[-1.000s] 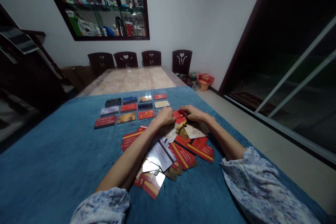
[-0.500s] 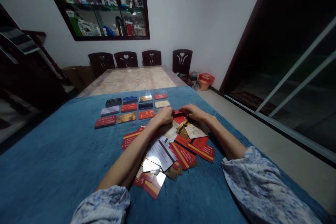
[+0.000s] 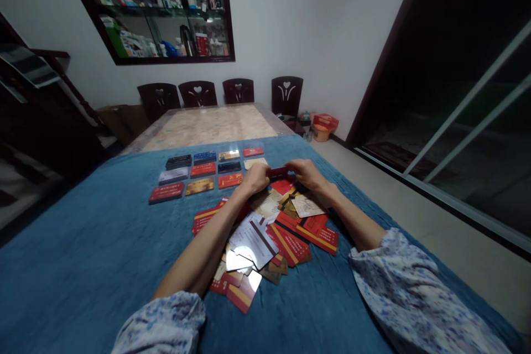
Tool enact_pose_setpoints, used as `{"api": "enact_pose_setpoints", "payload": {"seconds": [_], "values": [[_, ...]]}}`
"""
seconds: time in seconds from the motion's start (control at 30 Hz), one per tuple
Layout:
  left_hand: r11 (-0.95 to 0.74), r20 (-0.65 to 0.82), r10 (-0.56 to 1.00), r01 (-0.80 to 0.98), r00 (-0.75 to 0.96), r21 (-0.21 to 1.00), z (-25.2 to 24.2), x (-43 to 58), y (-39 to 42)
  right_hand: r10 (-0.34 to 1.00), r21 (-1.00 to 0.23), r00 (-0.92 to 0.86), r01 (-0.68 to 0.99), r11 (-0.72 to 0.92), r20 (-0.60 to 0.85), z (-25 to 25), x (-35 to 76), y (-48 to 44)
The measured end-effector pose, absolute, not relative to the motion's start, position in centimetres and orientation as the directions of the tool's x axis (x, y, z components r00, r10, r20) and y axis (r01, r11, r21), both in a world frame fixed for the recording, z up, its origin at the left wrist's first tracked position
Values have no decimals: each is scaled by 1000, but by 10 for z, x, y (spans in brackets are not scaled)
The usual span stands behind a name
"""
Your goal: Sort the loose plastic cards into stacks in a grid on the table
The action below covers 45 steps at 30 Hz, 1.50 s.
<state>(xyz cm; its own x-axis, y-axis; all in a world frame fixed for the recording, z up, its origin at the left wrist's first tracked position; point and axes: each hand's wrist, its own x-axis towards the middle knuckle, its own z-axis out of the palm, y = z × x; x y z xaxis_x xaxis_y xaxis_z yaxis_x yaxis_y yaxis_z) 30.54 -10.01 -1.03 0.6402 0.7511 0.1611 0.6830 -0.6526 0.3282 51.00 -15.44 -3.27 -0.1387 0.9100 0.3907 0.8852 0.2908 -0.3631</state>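
Between my two hands is a small dark red stack of cards [image 3: 277,172], held by its ends just above the far side of a loose pile. My left hand [image 3: 256,178] is closed on its left end, and my right hand [image 3: 306,173] grips the right end. Below them spreads the pile of mixed cards, with red cards [image 3: 290,244], a silver-white card [image 3: 256,240] and a cream card [image 3: 307,206] on top. Left of my hands lie neat card stacks in rows, among them a dark red stack [image 3: 166,192], a gold stack [image 3: 199,186] and an orange-red stack [image 3: 230,179].
A blue cloth [image 3: 103,243] covers the near part of the table; the bare stone-patterned tabletop [image 3: 215,121] shows beyond. Dark wooden chairs [image 3: 286,97] stand at the far end. An orange bucket [image 3: 321,133] with a red box on it sits on the floor.
Both hands have risen slightly with the dark red stack, which now shows its long edge more plainly between them. The loose pile and the rows of stacks stay put.
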Motion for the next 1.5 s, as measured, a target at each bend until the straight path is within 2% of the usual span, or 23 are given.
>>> {"api": "enact_pose_setpoints", "payload": {"seconds": [0.3, 0.7, 0.87, 1.0, 1.2, 1.5], "values": [[-633, 176, 768, 686, 616, 358, -10, 305, -94, 903, -382, -122, 877, 292, 411, -29, 502, -157], [-669, 208, 737, 650, 643, 362, -10, 304, -96, 910, -266, -140, 929, 257, 389, -30, 495, -163], [-645, 203, 760, 675, 618, 358, -12, 304, -96, 923, -154, -146, 965, 212, 357, -29, 491, -166], [-638, 251, 769, 682, 588, 358, -8, 303, -96, 897, -97, -180, 967, 237, 403, -30, 487, -167], [-634, 278, 773, 677, 570, 374, -1, 302, -98, 876, -100, -137, 974, 205, 462, -28, 485, -169], [-627, 273, 778, 672, 566, 393, -1, 302, -99, 840, -80, -163, 968, 237, 518, -29, 485, -169]]}}
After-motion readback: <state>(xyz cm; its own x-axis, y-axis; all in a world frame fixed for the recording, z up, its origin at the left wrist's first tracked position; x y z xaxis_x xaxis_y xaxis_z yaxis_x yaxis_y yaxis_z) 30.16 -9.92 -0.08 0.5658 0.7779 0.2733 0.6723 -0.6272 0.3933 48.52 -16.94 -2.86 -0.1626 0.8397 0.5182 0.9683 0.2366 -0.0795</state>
